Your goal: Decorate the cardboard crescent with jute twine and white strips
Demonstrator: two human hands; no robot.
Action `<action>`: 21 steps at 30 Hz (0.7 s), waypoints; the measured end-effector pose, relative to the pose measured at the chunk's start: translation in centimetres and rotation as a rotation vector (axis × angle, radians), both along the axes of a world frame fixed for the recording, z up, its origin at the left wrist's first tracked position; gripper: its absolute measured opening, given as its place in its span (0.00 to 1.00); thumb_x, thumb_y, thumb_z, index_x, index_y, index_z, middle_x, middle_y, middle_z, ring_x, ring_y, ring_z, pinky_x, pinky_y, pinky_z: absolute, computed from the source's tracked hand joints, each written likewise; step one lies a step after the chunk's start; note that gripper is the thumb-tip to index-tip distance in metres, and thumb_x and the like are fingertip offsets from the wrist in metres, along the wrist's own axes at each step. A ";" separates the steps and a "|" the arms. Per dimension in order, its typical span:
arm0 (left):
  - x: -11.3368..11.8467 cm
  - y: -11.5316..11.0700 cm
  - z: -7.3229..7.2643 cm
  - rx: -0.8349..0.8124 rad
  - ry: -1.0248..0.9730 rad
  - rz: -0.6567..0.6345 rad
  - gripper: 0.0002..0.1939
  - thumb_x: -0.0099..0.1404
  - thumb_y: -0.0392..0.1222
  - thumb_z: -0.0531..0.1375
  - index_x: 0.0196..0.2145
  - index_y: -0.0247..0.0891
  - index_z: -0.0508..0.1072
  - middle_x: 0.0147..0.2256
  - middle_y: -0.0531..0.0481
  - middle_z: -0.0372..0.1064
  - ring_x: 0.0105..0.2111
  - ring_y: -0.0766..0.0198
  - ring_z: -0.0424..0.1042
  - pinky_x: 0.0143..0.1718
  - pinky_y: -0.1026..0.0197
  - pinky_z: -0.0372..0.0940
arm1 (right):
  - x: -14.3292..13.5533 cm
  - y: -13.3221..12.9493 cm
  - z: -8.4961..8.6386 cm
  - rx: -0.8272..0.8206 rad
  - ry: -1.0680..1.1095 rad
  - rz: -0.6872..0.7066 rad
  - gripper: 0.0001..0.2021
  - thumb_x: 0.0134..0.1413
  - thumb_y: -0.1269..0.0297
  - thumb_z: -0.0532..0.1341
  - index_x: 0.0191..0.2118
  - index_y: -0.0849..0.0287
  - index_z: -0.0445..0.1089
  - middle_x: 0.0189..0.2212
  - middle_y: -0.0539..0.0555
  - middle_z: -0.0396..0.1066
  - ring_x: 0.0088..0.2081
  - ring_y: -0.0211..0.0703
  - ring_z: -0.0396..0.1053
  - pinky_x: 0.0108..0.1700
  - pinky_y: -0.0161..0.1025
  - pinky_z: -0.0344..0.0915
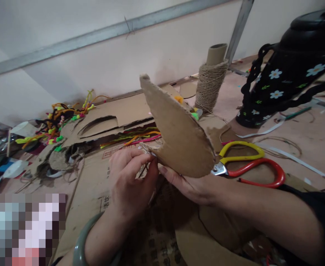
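Note:
A brown cardboard cutout (179,129), rounded at the bottom and narrowing to a tall tip, is held up in front of me. My right hand (187,186) grips its lower edge, thumb at the near side and the other fingers hidden behind it. At the cutout's small left point, my left hand (133,177) is closed in a pinch. Something small and whitish shows at those fingertips, too little of it to name. Scissors (248,164) with one yellow and one red handle lie just right of the cutout, their blades partly hidden.
A jute twine roll (211,87) stands behind the cutout. The black flowered bottle (287,70) is at the right. Colourful pipe cleaners (59,118) pile up at the left, by cut cardboard (131,107). Printed cardboard (92,192) lies under my hands.

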State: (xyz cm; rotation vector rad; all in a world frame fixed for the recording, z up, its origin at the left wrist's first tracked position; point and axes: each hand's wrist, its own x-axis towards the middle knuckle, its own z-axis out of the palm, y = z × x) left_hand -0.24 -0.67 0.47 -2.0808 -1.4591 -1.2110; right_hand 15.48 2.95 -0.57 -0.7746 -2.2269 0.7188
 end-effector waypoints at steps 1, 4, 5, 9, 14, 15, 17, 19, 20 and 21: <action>0.0 0.0 0.0 0.003 -0.004 0.007 0.08 0.53 0.30 0.63 0.29 0.40 0.70 0.27 0.53 0.69 0.30 0.62 0.69 0.33 0.57 0.64 | 0.0 0.0 -0.1 0.008 -0.004 -0.003 0.15 0.60 0.58 0.48 0.43 0.59 0.66 0.43 0.56 0.71 0.48 0.45 0.67 0.51 0.43 0.65; 0.0 0.0 0.1 0.011 -0.016 0.011 0.08 0.52 0.29 0.63 0.28 0.40 0.69 0.27 0.53 0.69 0.30 0.63 0.69 0.33 0.57 0.65 | -0.1 -0.1 -0.2 0.020 0.008 -0.002 0.15 0.60 0.58 0.47 0.43 0.60 0.66 0.43 0.57 0.71 0.47 0.44 0.67 0.51 0.42 0.65; 0.0 0.0 0.1 0.012 -0.020 0.011 0.08 0.52 0.29 0.63 0.28 0.40 0.69 0.27 0.53 0.69 0.30 0.63 0.69 0.33 0.57 0.65 | -0.1 -0.1 -0.2 0.020 0.018 -0.001 0.15 0.60 0.59 0.47 0.43 0.60 0.66 0.43 0.57 0.71 0.47 0.44 0.67 0.51 0.42 0.64; 0.0 0.0 0.1 0.019 -0.016 0.006 0.09 0.52 0.29 0.62 0.29 0.40 0.69 0.28 0.53 0.69 0.30 0.63 0.70 0.33 0.58 0.65 | -0.1 -0.1 -0.1 -0.038 0.063 0.005 0.15 0.60 0.59 0.49 0.46 0.59 0.65 0.45 0.56 0.70 0.48 0.43 0.67 0.50 0.40 0.65; -0.1 0.0 0.0 -0.006 -0.028 -0.033 0.06 0.55 0.31 0.62 0.31 0.39 0.70 0.28 0.52 0.70 0.30 0.64 0.70 0.33 0.57 0.66 | 0.1 -0.2 0.1 -0.136 0.063 0.013 0.14 0.59 0.58 0.50 0.45 0.59 0.66 0.42 0.55 0.71 0.45 0.43 0.69 0.46 0.38 0.67; -0.2 0.0 0.0 -0.017 -0.031 -0.033 0.06 0.56 0.31 0.62 0.31 0.39 0.70 0.28 0.52 0.70 0.30 0.64 0.70 0.33 0.57 0.66 | 0.1 -0.2 0.2 -0.130 0.061 0.013 0.14 0.59 0.59 0.50 0.45 0.58 0.66 0.42 0.55 0.71 0.45 0.43 0.68 0.47 0.39 0.67; -0.2 0.0 0.0 -0.032 -0.040 -0.038 0.06 0.56 0.31 0.62 0.31 0.39 0.71 0.29 0.51 0.70 0.30 0.63 0.71 0.33 0.57 0.67 | 0.2 -0.1 0.3 -0.096 0.063 0.014 0.14 0.59 0.60 0.50 0.46 0.58 0.66 0.44 0.55 0.71 0.47 0.44 0.67 0.49 0.40 0.66; -0.2 0.0 0.0 -0.041 -0.055 -0.041 0.06 0.56 0.31 0.62 0.31 0.39 0.70 0.29 0.52 0.70 0.30 0.64 0.71 0.33 0.58 0.67 | 0.2 -0.1 0.3 -0.059 0.052 0.016 0.14 0.58 0.61 0.50 0.46 0.59 0.66 0.44 0.55 0.71 0.47 0.44 0.67 0.51 0.41 0.65; -0.2 0.0 0.0 -0.038 -0.060 -0.043 0.06 0.56 0.31 0.62 0.31 0.39 0.70 0.29 0.52 0.70 0.30 0.64 0.71 0.33 0.58 0.67 | 0.2 0.0 0.3 -0.044 0.044 0.015 0.14 0.58 0.61 0.50 0.45 0.59 0.66 0.43 0.55 0.71 0.47 0.44 0.67 0.51 0.41 0.64; -0.2 0.0 0.0 -0.031 -0.063 -0.045 0.07 0.56 0.30 0.62 0.31 0.39 0.70 0.29 0.52 0.70 0.30 0.65 0.71 0.33 0.58 0.67 | 0.2 0.0 0.3 -0.035 0.037 0.014 0.14 0.59 0.62 0.50 0.45 0.59 0.67 0.42 0.55 0.72 0.46 0.44 0.68 0.51 0.42 0.64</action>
